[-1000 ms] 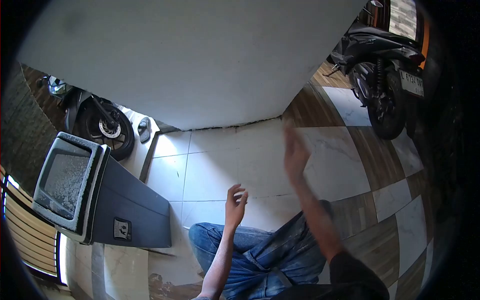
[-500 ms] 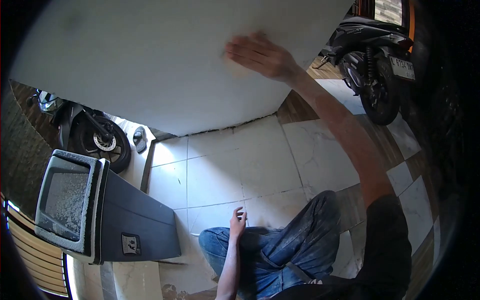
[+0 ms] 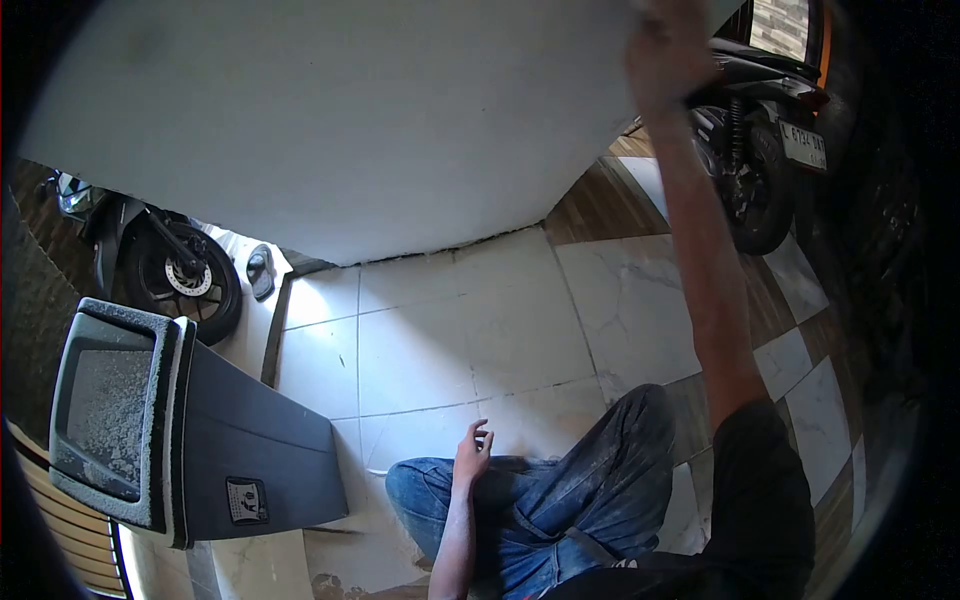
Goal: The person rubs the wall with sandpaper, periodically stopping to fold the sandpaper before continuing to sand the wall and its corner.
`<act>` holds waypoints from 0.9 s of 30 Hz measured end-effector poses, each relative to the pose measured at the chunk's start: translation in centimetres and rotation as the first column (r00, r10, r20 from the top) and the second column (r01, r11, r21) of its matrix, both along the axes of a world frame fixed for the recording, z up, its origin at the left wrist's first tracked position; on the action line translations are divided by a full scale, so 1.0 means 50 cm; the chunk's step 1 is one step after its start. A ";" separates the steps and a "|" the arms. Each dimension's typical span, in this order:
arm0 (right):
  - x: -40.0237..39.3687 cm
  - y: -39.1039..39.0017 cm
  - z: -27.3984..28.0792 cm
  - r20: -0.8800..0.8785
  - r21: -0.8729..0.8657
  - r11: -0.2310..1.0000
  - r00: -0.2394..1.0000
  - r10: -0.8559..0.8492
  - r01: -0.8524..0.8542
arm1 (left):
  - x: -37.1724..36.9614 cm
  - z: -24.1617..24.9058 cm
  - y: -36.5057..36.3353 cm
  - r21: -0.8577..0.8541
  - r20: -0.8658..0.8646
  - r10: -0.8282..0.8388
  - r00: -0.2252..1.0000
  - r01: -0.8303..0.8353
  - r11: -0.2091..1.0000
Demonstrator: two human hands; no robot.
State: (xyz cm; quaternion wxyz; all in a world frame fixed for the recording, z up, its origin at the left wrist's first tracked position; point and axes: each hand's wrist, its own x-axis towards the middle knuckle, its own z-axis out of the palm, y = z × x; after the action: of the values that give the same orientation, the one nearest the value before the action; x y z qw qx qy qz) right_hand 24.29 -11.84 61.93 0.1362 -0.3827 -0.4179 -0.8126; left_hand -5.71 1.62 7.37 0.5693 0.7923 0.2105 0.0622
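Note:
A large pale wall panel (image 3: 330, 120) fills the upper part of the head view. My right hand (image 3: 672, 55) is raised at the panel's right edge, blurred by motion; its fingers and anything in them cannot be made out. Over my left knee, my left hand (image 3: 473, 450) hovers near the blue jeans (image 3: 610, 480), its fingers loosely curled and apart, with nothing in them. Dust marks show on the jeans.
A grey bin (image 3: 260, 440) with a dusty lid stands at the left. Behind it are a motorcycle wheel (image 3: 190, 280) and a sandal (image 3: 260, 272). Another motorcycle (image 3: 750, 150) stands at the upper right. White tiles (image 3: 420, 330) cover the floor.
My right hand has moved up and to the right, from the middle of the panel to its edge. My left hand has hardly moved.

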 end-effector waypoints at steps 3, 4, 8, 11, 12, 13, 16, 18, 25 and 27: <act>0.044 0.085 -0.125 0.000 -0.374 0.927 0.999 -0.039 0.036 | -0.005 0.000 -0.006 0.007 -0.022 -0.008 1.000 0.008 1.000; 0.043 0.085 -0.128 0.037 -0.445 0.893 0.998 -0.045 0.057 | -0.005 0.000 0.000 0.012 -0.028 -0.006 1.000 0.006 1.000; 0.046 0.011 -0.038 -0.052 -0.182 0.982 0.998 0.040 -0.049 | -0.006 -0.002 -0.002 0.029 -0.030 -0.006 1.000 0.007 1.000; 0.074 0.040 -0.084 -0.163 -0.188 0.980 0.986 0.026 -0.057 | 0.005 -0.005 -0.006 0.042 -0.061 -0.032 0.998 0.035 0.998; 0.071 0.050 -0.102 -0.103 -0.339 0.941 0.993 -0.050 0.012 | 0.004 -0.010 -0.005 0.081 -0.088 -0.041 0.995 0.048 0.996; 0.016 0.069 -0.106 0.088 -0.630 0.771 0.995 -0.042 0.089 | 0.000 -0.008 -0.002 0.122 -0.120 -0.043 0.992 0.058 0.991; 0.045 0.033 -0.084 -0.073 -0.445 0.895 0.997 0.010 -0.041 | -0.014 0.001 -0.002 0.149 -0.119 -0.037 0.992 0.054 0.987; 0.044 0.070 -0.140 -0.130 -0.333 0.942 0.992 -0.006 -0.038 | -0.003 0.021 -0.010 0.098 -0.146 -0.034 0.989 0.048 0.994; 0.057 0.077 -0.172 -0.194 -0.332 0.929 0.975 0.104 -0.165 | -0.005 0.003 -0.007 0.134 -0.118 -0.058 0.991 0.074 0.988; 0.045 0.074 -0.197 -0.315 -0.270 0.943 0.944 0.102 -0.192 | 0.000 -0.001 -0.008 0.166 -0.149 -0.081 0.985 0.106 0.980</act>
State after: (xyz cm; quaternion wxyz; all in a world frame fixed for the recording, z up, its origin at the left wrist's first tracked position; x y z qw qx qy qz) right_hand 26.51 -8.16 52.09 0.1991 -0.4835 -0.5379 -0.6612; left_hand -5.70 1.22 7.35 0.4841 0.8503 0.2066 -0.0031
